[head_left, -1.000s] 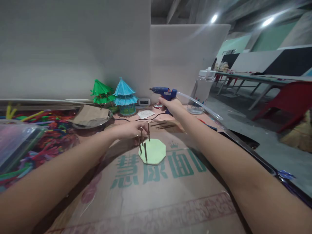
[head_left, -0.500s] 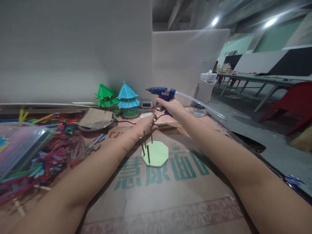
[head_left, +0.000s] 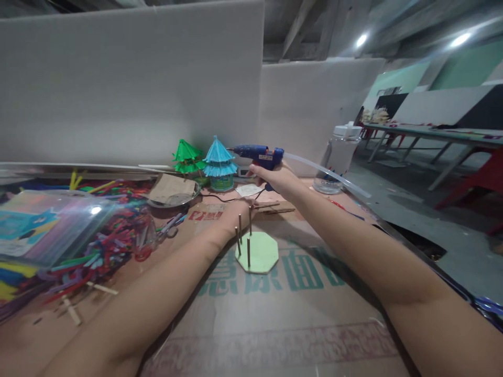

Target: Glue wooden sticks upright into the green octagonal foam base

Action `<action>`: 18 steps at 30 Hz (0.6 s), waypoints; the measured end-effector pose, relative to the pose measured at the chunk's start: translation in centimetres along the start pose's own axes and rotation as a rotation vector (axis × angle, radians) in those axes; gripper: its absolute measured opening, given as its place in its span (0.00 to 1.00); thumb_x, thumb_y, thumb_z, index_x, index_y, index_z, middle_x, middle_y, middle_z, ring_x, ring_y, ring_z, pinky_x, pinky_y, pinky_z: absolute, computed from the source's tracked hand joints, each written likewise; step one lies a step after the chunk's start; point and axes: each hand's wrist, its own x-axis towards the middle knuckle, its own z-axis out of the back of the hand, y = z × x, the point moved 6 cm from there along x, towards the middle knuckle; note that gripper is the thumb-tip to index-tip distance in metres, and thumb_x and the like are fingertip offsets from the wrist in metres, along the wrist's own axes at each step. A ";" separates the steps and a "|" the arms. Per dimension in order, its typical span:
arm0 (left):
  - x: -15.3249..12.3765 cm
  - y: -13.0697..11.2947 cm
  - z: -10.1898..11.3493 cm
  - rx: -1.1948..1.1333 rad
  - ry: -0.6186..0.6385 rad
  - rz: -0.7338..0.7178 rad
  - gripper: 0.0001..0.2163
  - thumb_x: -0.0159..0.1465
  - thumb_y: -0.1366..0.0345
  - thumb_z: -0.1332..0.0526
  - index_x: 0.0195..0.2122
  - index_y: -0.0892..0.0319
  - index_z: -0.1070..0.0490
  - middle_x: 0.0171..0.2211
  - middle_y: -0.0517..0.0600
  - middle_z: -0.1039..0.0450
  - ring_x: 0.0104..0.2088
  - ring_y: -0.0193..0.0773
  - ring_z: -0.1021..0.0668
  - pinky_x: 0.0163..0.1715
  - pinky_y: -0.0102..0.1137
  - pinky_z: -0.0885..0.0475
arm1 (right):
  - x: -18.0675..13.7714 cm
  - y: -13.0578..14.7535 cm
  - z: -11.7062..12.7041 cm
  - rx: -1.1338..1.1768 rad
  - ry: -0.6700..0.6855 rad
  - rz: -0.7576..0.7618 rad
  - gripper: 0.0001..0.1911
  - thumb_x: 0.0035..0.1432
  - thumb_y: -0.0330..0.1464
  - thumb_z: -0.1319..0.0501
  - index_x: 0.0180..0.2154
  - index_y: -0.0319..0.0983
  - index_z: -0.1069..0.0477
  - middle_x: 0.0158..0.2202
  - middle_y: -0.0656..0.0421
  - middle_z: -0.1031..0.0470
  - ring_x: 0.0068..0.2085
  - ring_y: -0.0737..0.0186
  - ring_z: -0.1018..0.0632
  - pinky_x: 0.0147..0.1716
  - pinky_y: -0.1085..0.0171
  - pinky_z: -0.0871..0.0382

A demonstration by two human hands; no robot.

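My right hand (head_left: pixel 277 177) is closed round the handle of a blue glue gun (head_left: pixel 255 152), its nozzle pointing left and a long clear glue stick trailing from its back. My left hand (head_left: pixel 244 208) reaches past the upright sticks, with its fingertips closed on one end of a thin brown stick (head_left: pixel 269 204); the fingers are partly hidden. More brown sticks (head_left: pixel 281 211) lie just beside it. Nearer to me, a pale green octagonal board (head_left: pixel 261 254) rests on the cardboard, with several short brown sticks (head_left: pixel 248 252) standing upright along its left side.
Green (head_left: pixel 187 155) and blue (head_left: pixel 220 157) paper-roofed models stand at the back. A clear jar (head_left: pixel 334 162) is at the back right. A bowl (head_left: pixel 192 200) with brown card, scissors (head_left: pixel 172 226), a plastic case (head_left: pixel 74 230) and a colourful pile (head_left: pixel 129 230) lie left.
The view has shifted, so most things sit farther right. My left fingers have closed on one of the brown sticks. The glue gun stays raised in my right hand.
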 end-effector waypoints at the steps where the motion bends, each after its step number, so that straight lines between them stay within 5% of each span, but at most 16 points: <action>1: 0.1 0.0 0.2 0.006 0.003 -0.004 0.14 0.68 0.64 0.42 0.49 0.60 0.20 0.41 0.56 0.18 0.42 0.44 0.19 0.48 0.34 0.26 | -0.1 0.2 0.1 0.012 -0.006 0.003 0.13 0.58 0.43 0.33 0.36 0.39 0.25 0.37 0.55 0.18 0.26 0.67 0.24 0.29 0.66 0.29; 11: 2.3 -0.5 0.4 0.120 0.058 0.015 0.11 0.64 0.63 0.39 0.39 0.61 0.18 0.40 0.59 0.18 0.40 0.47 0.19 0.44 0.34 0.27 | -0.4 0.5 0.6 0.059 -0.044 -0.028 0.12 0.57 0.41 0.33 0.33 0.38 0.24 0.34 0.54 0.19 0.26 0.68 0.26 0.29 0.66 0.29; 15: 0.9 0.7 4.7 0.169 0.026 0.136 0.06 0.57 0.65 0.35 0.33 0.58 0.18 0.34 0.56 0.18 0.36 0.46 0.19 0.38 0.32 0.28 | -0.9 1.1 0.8 0.028 -0.028 -0.009 0.12 0.58 0.41 0.33 0.33 0.38 0.24 0.35 0.55 0.19 0.26 0.67 0.26 0.30 0.65 0.28; 18: -1.2 2.0 9.2 0.179 -0.048 0.204 0.10 0.63 0.59 0.39 0.36 0.55 0.18 0.33 0.54 0.17 0.35 0.45 0.19 0.35 0.32 0.30 | -1.2 1.6 1.0 -0.010 -0.032 0.000 0.13 0.60 0.42 0.34 0.34 0.39 0.23 0.35 0.55 0.19 0.27 0.66 0.25 0.31 0.65 0.29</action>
